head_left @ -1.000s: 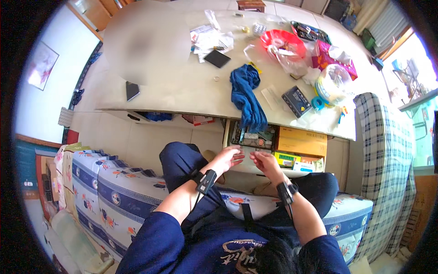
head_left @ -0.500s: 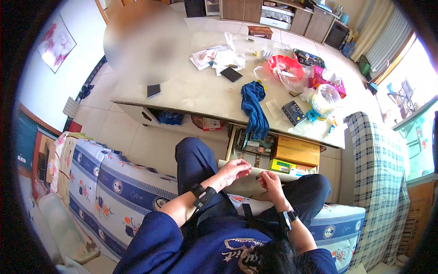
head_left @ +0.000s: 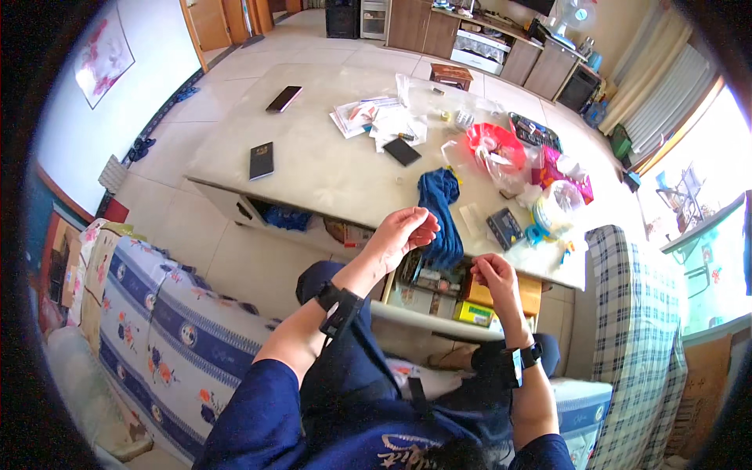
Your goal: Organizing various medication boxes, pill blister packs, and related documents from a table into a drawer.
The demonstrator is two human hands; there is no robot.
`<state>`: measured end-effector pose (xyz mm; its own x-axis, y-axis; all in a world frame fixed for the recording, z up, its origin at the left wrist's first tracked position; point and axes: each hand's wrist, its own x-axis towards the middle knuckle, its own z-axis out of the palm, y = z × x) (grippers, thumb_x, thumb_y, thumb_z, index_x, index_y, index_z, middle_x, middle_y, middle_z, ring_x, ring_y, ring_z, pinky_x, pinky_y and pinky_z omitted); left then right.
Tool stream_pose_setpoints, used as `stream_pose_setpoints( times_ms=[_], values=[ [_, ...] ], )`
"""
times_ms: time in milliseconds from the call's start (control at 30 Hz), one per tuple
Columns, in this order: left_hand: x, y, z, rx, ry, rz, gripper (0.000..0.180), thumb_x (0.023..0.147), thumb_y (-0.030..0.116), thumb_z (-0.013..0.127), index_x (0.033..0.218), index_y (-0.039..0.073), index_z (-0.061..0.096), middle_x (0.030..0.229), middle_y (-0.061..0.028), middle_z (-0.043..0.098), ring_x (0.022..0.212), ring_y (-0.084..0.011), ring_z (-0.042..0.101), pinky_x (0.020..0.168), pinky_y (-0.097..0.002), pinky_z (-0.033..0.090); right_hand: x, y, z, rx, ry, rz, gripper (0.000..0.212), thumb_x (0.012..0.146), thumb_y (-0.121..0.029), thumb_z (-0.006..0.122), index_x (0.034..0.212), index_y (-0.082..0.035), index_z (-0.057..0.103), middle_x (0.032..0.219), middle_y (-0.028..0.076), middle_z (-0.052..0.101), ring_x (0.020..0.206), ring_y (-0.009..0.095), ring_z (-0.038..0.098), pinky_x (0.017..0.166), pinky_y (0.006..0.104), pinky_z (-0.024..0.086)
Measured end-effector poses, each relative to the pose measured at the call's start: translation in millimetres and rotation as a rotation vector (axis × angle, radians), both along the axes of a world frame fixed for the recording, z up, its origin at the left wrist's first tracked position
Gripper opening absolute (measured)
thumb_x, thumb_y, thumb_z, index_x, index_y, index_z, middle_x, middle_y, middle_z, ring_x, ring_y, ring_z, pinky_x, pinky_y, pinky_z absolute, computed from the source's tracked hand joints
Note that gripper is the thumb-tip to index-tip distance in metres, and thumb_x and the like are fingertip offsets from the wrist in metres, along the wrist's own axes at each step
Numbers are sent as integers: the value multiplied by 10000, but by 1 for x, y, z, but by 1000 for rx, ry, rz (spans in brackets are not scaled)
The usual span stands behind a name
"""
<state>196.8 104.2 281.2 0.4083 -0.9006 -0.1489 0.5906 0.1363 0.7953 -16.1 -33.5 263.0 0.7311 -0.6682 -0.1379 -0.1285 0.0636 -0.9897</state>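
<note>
My left hand [head_left: 403, 235] is raised in front of the table edge, its thumb and fingers pinched together. Whatever they hold, if anything, is too small to make out. To its right, above the open drawer [head_left: 415, 317], my right hand [head_left: 495, 276] is also closed, fingertips pressed together, with nothing nameable showing in it. The two hands are apart. Between and behind them a blue knitted cloth [head_left: 441, 211] hangs over the table's edge toward the drawer.
The long pale table [head_left: 313, 172] carries a dark booklet [head_left: 262, 160], a phone [head_left: 284, 99], papers [head_left: 380, 117], a black wallet-like item [head_left: 403, 152], a red dish [head_left: 497, 147], a dark box [head_left: 504, 228] and a plastic tub [head_left: 558, 207]. A yellow-green box [head_left: 473, 313] lies in the drawer.
Both hands have risen from above my lap toward the table and moved farther apart. The view has shifted, and the blurred patch at the far left is gone, showing the phone.
</note>
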Motion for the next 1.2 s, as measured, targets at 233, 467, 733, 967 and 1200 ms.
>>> stream_pose_setpoints(
  times_ms=[233,467,733,967,1200],
  values=[
    [82,-75,-60,8,119,197,194,948,217,547,980,40,620,881,-61,665,754,-131,636,722,-262,523,153,-76,2,-331,70,59,167,908,-141,574,950,6,643,791,69,665,637,105,584,604,230,474],
    [119,-82,-60,-57,329,286,174,943,183,538,1013,42,611,861,-46,643,738,-120,608,691,-256,510,291,-111,-60,-1032,203,30,371,767,-208,683,1079,-24,606,1018,191,621,940,348,593,862,424,465],
    [156,-66,-77,-11,316,467,155,936,164,541,1004,48,616,840,-34,631,734,-103,595,680,-235,502,339,-112,-71,-586,450,183,585,624,-264,785,1133,-51,589,1123,192,564,1100,367,483,959,448,405],
    [165,-54,-77,-67,387,476,143,925,146,547,997,45,618,872,-42,625,763,-105,587,682,-232,499,338,-110,-58,-1176,472,179,433,674,-241,755,1036,-40,626,1013,180,615,979,337,584,909,430,442],
    [163,-53,-72,-34,355,535,207,908,143,573,1088,40,583,968,-66,620,858,-136,595,788,-262,492,336,-127,-56,-1248,525,138,259,886,-228,528,921,13,615,698,232,618,628,361,611,627,436,507]
  ],
)
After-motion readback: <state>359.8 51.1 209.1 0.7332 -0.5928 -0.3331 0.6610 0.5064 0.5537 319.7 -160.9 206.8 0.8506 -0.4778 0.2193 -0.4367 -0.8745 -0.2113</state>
